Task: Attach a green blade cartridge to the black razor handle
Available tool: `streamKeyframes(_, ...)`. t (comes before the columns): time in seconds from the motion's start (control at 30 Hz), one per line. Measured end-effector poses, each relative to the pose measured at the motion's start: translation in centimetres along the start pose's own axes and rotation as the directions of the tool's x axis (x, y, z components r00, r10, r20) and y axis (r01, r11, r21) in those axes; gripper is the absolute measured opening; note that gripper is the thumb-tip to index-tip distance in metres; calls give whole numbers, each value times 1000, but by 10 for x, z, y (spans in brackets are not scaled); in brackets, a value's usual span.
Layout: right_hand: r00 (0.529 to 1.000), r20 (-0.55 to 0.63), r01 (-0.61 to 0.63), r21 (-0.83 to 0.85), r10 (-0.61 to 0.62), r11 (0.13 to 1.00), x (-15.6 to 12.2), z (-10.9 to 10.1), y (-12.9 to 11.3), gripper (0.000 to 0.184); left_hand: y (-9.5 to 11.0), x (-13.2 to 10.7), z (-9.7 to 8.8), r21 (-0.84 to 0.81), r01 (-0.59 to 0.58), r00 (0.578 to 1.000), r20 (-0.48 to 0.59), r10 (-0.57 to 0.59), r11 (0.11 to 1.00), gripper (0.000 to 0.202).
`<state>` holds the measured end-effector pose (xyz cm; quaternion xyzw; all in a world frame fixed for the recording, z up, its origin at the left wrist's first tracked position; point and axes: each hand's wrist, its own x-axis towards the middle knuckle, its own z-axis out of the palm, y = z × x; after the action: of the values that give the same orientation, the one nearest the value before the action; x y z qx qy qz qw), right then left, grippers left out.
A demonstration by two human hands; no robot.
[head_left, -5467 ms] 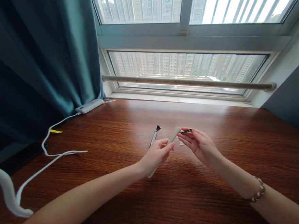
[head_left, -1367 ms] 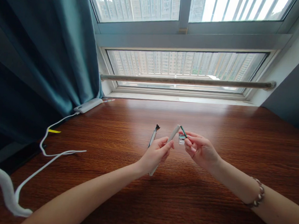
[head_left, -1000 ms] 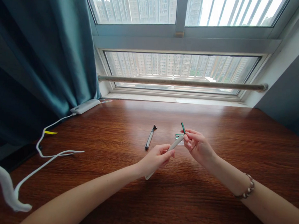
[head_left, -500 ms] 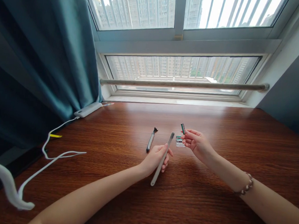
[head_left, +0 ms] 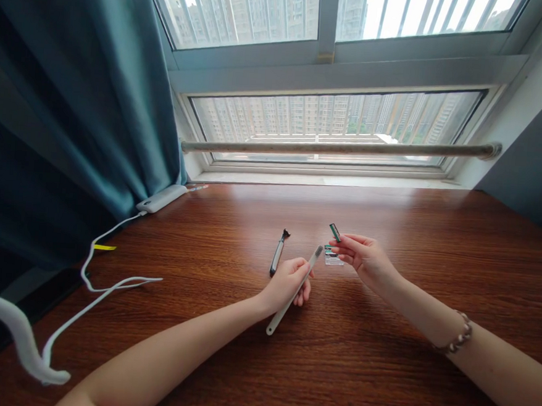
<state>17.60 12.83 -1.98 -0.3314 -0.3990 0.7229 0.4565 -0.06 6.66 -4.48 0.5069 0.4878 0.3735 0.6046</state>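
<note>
My left hand (head_left: 288, 280) is closed round a pale toothbrush (head_left: 292, 291), whose bristled head points up and to the right. My right hand (head_left: 363, 259) pinches a small dark green razor cartridge (head_left: 334, 232) between its fingertips, held just above the wooden table (head_left: 380, 371). Right under those fingertips a small clear cartridge holder (head_left: 333, 257) lies on the table. A black and silver razor handle (head_left: 278, 252) with no head on it lies to the left of both hands.
A white power bank (head_left: 162, 198) sits at the back left by the teal curtain (head_left: 68, 108), with white cables (head_left: 103, 281) trailing over the table's left side. A window with a metal rail (head_left: 340, 147) runs along the far edge. My right wrist wears a beaded bracelet (head_left: 457, 341).
The toothbrush was against the cartridge; my hands have drawn apart. My left hand dropped toward the table with the toothbrush, and my right hand holds the cartridge out beyond it.
</note>
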Motion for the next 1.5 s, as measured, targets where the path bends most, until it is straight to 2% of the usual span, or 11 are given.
streamKeyframes(0.17, 1000, 30, -5, -17, 5, 1000, -1, 3, 4, 17, -5, 2, -2, 21, -12, 1000, 8, 12, 1000, 31)
streamKeyframes(0.5, 995, 94, -35, 98, 26, 995, 7, 1, 10, 22, -4, 4, -2, 25, 5, 999, 45, -6, 1000, 32)
streamKeyframes(0.67, 994, 111, -20, 75, 11, 997, 6, 2, 8, 20, -5, 2, -3, 148, 16, 999, 48, -23, 989, 33)
streamKeyframes(0.73, 995, 97, -9, 74, 2, 997, 7, 1, 7, 19, -5, 3, -5, 306, -28, 1000, -4, 31, 952, 34)
streamKeyframes(0.8, 997, 77, 5, 80, -11, 997, 7, 1, 6, 19, -4, 5, -8, 477, -99, 985, -77, 154, 873, 34)
streamKeyframes(0.9, 998, 65, 22, 90, -27, 996, 7, 1, 3, 23, -1, 9, -14, 593, -144, 951, -140, 277, 792, 32)
streamKeyframes(1.07, 995, 96, 13, 96, -22, 995, 6, 4, -1, 26, 2, 9, -16, 666, -104, 942, -172, 288, 739, 27)
streamKeyframes(1.2, 992, 126, 16, 90, -27, 996, 7, 4, -3, 31, 2, 5, -12, 792, -74, 941, -146, 306, 607, 25)
streamKeyframes(1.33, 977, 205, 51, 81, -67, 995, 5, 2, -5, 49, 0, 3, -8, 863, -77, 938, -108, 330, 499, 23)
streamKeyframes(1.4, 967, 238, 76, 70, -91, 995, 3, 2, -5, 57, 0, 2, -8, 878, -78, 937, -98, 335, 473, 23)
streamKeyframes(1.5, 964, 246, 93, 32, -98, 995, 2, 3, -5, 56, -1, 1, -8, 888, -79, 936, -91, 341, 453, 23)
